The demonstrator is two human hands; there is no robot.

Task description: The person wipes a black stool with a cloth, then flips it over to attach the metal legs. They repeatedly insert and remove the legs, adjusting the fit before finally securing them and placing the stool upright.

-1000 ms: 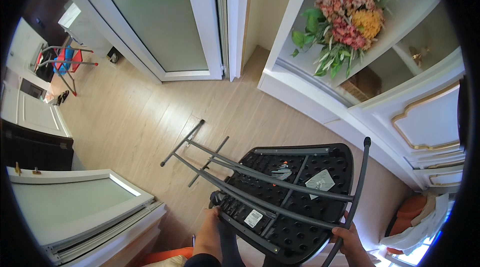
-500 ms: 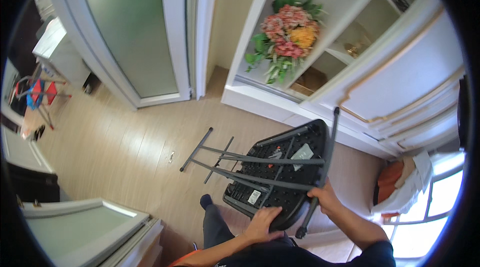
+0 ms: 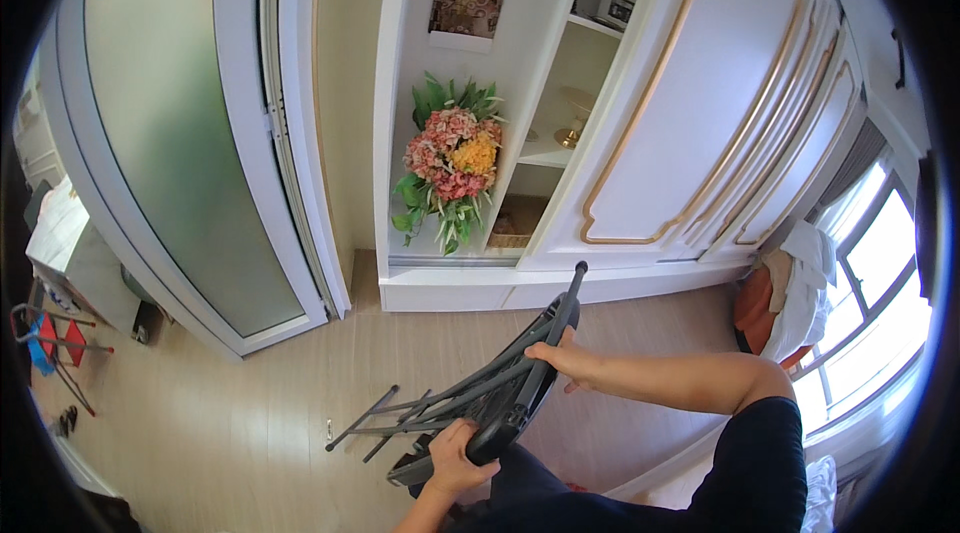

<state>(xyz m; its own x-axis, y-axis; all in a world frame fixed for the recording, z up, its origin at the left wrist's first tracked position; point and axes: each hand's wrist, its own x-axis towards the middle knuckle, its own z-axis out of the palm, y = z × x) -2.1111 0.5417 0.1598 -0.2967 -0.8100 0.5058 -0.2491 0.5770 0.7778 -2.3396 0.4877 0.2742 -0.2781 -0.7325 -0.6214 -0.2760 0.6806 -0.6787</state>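
Observation:
A small folding table [image 3: 490, 403] with a black ribbed underside and grey metal legs is tilted on edge in front of me. Its legs and crossbars [image 3: 395, 415] reach out to the left, low over the wooden floor. My left hand [image 3: 460, 458] is closed on the near rim of the tabletop. Higher up, my right hand [image 3: 570, 361] grips the table by the leg bar at its right end, fingers wrapped round it. Most of the tabletop's underside is foreshortened and hidden by the legs.
Ahead stands a white cabinet [image 3: 640, 153] with gold trim, a flower bouquet [image 3: 455, 155] in its open niche. A frosted glass folding door [image 3: 165, 123] is at the left. A covered orange seat [image 3: 760, 303] sits by the window at the right; a red and blue folding stool [image 3: 55, 338] is far left.
The table has turned from showing its underside broadly to standing nearly edge-on. My view has swung up and right. Both hands remain on the table; the left now wraps round the rim.

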